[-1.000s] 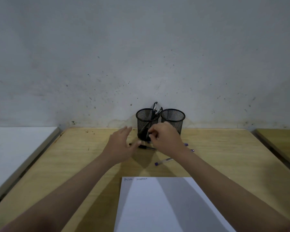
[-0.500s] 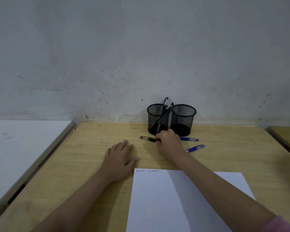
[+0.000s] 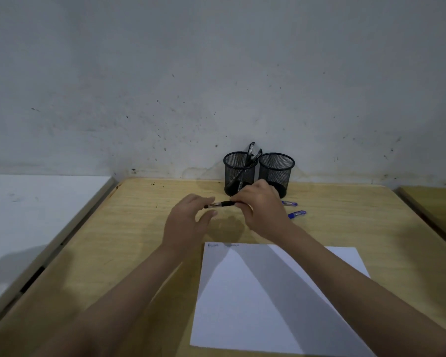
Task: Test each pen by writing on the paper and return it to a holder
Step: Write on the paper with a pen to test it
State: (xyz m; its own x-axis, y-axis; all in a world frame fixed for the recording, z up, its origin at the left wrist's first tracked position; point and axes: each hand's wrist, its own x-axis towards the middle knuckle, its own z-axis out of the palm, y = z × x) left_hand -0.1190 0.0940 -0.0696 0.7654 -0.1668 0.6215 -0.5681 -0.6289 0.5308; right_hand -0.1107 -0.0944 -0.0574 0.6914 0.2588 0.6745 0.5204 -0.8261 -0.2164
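The right hand (image 3: 262,211) pinches a black pen (image 3: 223,204) by one end, fingers curled round the barrel, and holds it roughly level above the wooden desk (image 3: 129,228). The pen's free end points toward the left hand (image 3: 184,222), whose fingers are loosely spread; its fingertips (image 3: 208,200) are right at the pen's tip, though whether they touch it cannot be told.

Just beyond the right hand, against the wall (image 3: 216,73), stand two black mesh holders side by side, touching or nearly so. The left holder (image 3: 238,171) has several dark pens (image 3: 252,153) leaning in it, their clips rising above the rim. The right holder (image 3: 277,171) shows no pens above its rim, and the right hand partly covers its base.

To the right of the right hand two blue pens lie on the desk, one (image 3: 290,203) nearer the holders and the other (image 3: 297,214) a little closer to the person, both partly hidden by the hand.

Below the hands, toward the person, a white sheet of paper (image 3: 229,305) lies flat, with a short line of faint writing (image 3: 223,245) at its top left corner. The right forearm crosses over the paper, casting a shadow. Left of the left arm is a white tabletop (image 3: 23,215) beside the desk.
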